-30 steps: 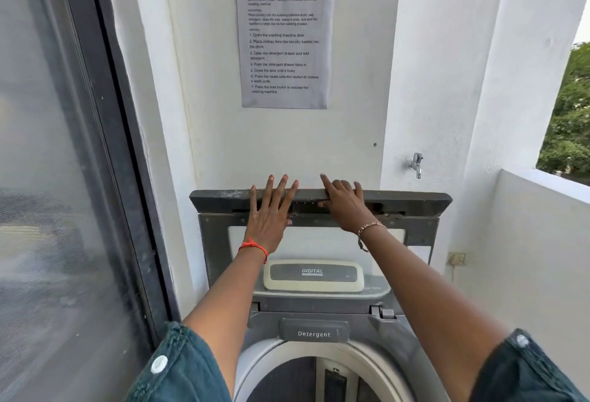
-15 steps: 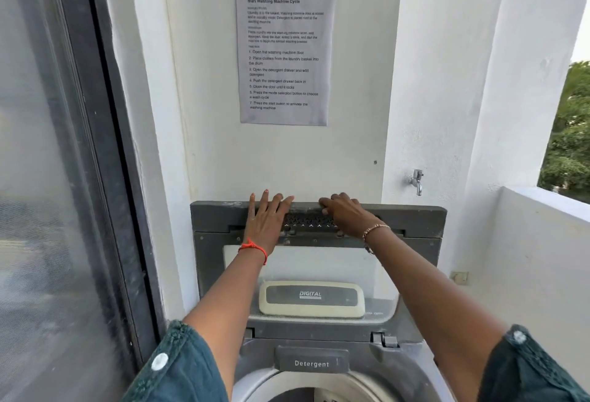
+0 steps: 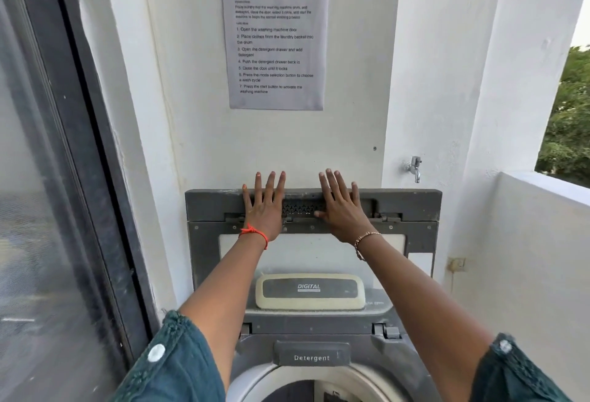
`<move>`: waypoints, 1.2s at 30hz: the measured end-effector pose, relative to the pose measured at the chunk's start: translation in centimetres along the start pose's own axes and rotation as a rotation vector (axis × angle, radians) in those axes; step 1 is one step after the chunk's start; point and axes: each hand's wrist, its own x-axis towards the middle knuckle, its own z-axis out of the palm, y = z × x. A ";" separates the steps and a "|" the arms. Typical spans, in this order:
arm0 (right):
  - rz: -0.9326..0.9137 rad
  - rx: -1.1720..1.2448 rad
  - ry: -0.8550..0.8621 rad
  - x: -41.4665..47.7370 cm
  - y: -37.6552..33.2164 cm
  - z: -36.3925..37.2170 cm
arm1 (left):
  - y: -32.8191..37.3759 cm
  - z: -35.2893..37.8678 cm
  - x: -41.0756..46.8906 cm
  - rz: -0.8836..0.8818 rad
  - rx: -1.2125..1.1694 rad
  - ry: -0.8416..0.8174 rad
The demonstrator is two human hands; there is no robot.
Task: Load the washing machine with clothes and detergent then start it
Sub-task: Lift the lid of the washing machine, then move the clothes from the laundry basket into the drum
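L hand (image 3: 264, 210) & R hand (image 3: 342, 211) press flat, fingers straight, on the raised lid (image 3: 412, 205) at 12 o'clock, its long edge running 9-to-3. Open drum (image 3: 287, 393) sits at 6, below both wrists, about equally near either hand; no clothes in view.

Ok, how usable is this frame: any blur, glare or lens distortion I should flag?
Head view: soft even daylight, no hard shadows; sky at top right blown out. Head view: left hand and right hand on the raised lid are sharp; the wall sheet's top lines are blurred, its numbered steps legible. Head view: wide-angle bending tilts the door frame at left.
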 end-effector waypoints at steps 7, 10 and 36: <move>-0.014 0.034 -0.074 -1.8 0.1 -0.6 | 0.2 -1.1 -0.2 -0.008 0.029 -0.041; -0.021 0.026 -0.120 -2.9 0.3 -1.4 | 1.1 -1.3 -1.7 -0.030 0.061 0.073; 0.587 0.086 -0.487 -39.9 11.9 -6.1 | 26.3 4.2 -23.5 0.446 -0.407 -0.293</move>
